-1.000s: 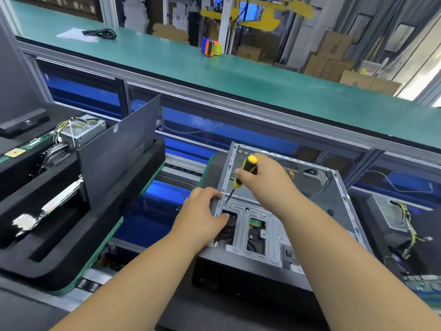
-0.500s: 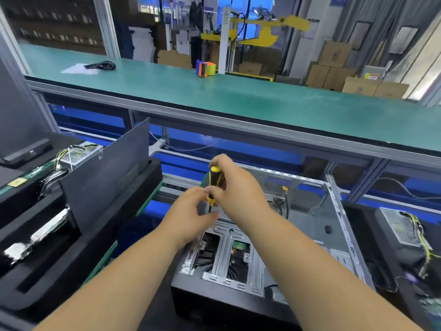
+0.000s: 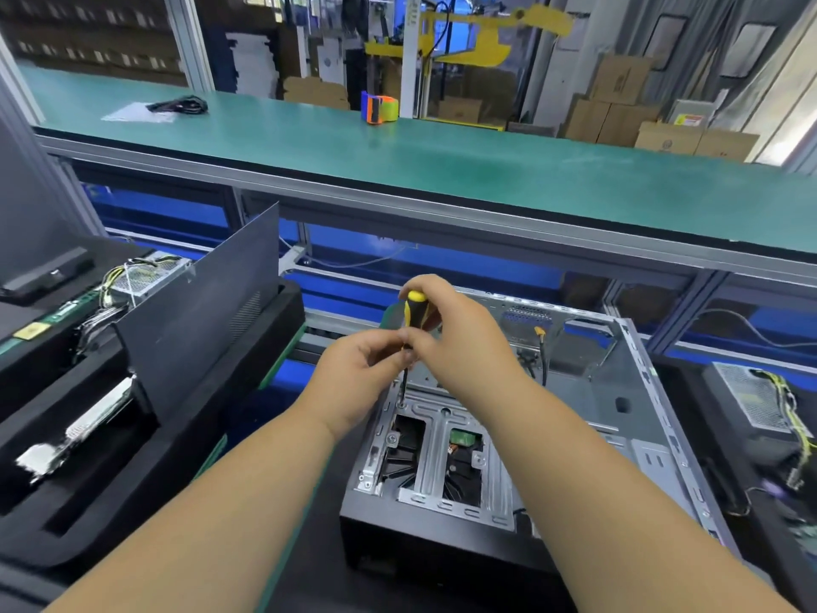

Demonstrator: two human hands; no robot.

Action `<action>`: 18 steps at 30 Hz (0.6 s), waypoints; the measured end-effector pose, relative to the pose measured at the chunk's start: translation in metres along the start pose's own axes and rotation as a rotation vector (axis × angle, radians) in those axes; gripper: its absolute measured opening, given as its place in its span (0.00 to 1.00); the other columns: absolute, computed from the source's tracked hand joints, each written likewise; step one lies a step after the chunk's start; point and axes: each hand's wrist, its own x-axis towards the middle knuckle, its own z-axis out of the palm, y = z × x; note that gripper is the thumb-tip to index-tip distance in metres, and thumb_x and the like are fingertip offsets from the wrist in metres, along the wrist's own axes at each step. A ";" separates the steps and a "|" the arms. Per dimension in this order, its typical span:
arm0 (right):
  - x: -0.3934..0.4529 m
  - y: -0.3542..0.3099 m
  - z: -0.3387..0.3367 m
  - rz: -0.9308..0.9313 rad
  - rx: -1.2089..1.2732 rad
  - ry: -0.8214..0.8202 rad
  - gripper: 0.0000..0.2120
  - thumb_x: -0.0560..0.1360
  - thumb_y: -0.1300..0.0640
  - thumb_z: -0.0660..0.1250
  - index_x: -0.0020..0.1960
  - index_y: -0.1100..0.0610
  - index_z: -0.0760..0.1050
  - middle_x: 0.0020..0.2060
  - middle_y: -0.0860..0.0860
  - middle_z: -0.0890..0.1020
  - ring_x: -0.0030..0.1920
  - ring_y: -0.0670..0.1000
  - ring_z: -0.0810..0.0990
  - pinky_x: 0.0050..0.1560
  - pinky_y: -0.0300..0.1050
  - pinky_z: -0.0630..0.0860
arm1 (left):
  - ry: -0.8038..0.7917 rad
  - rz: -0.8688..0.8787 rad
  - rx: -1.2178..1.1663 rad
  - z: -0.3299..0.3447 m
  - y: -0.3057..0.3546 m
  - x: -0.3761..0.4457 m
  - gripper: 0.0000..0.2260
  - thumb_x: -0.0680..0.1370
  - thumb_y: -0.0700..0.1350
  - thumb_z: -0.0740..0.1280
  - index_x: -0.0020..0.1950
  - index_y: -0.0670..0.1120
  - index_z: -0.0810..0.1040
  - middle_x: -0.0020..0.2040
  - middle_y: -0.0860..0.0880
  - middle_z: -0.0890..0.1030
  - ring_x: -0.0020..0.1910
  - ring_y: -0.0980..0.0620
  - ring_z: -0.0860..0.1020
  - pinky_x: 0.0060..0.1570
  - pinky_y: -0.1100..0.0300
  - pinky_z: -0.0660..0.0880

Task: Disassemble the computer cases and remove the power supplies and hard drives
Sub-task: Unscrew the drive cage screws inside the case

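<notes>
An open grey computer case (image 3: 614, 413) lies on its side in front of me, with its metal drive bracket (image 3: 435, 440) at the near left corner. My right hand (image 3: 455, 329) grips the yellow and black handle of a screwdriver (image 3: 414, 311), which stands almost upright with its tip on a screw at the bracket's far left corner. My left hand (image 3: 358, 373) pinches the screwdriver where the handle meets the shaft. A hard drive shows partly through the bracket's openings (image 3: 464, 449).
At the left a black foam tray (image 3: 146, 462) holds a removed power supply (image 3: 146, 276), a leaning dark side panel (image 3: 199, 316) and other parts. Another power supply (image 3: 751, 400) lies at the right. A green bench (image 3: 442, 157) with a tape dispenser (image 3: 379, 107) runs behind.
The screwdriver has gone from tilted to nearly upright on the bracket's corner screw. My left hand left the case edge and now pinches the screwdriver. The view has risen.
</notes>
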 end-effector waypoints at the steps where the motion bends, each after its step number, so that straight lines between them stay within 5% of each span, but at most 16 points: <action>1: 0.001 -0.001 -0.002 0.002 0.024 0.002 0.13 0.74 0.56 0.72 0.55 0.44 0.74 0.45 0.43 0.78 0.44 0.46 0.76 0.46 0.43 0.75 | 0.010 0.006 0.007 0.001 0.000 0.000 0.06 0.78 0.42 0.71 0.52 0.50 0.84 0.47 0.45 0.85 0.52 0.45 0.81 0.55 0.53 0.77; 9: 0.001 -0.011 0.002 0.126 0.298 0.129 0.08 0.74 0.57 0.74 0.48 0.48 0.76 0.42 0.45 0.82 0.42 0.45 0.81 0.46 0.45 0.79 | 0.106 0.044 0.032 0.009 -0.002 -0.003 0.05 0.75 0.44 0.74 0.44 0.50 0.79 0.37 0.55 0.80 0.37 0.60 0.76 0.40 0.68 0.72; 14: -0.001 -0.007 0.001 0.119 0.433 0.095 0.07 0.75 0.60 0.73 0.50 0.52 0.78 0.45 0.47 0.84 0.44 0.45 0.82 0.45 0.38 0.80 | -0.101 -0.041 0.461 0.001 -0.013 -0.004 0.21 0.69 0.56 0.76 0.59 0.57 0.75 0.58 0.58 0.75 0.59 0.59 0.72 0.57 0.61 0.70; 18: -0.002 0.001 0.000 0.137 0.573 0.095 0.06 0.77 0.63 0.70 0.52 0.56 0.78 0.48 0.55 0.84 0.49 0.52 0.83 0.54 0.49 0.81 | -0.134 0.016 0.650 0.007 -0.025 -0.012 0.19 0.68 0.58 0.76 0.56 0.59 0.77 0.69 0.60 0.67 0.72 0.56 0.58 0.73 0.52 0.59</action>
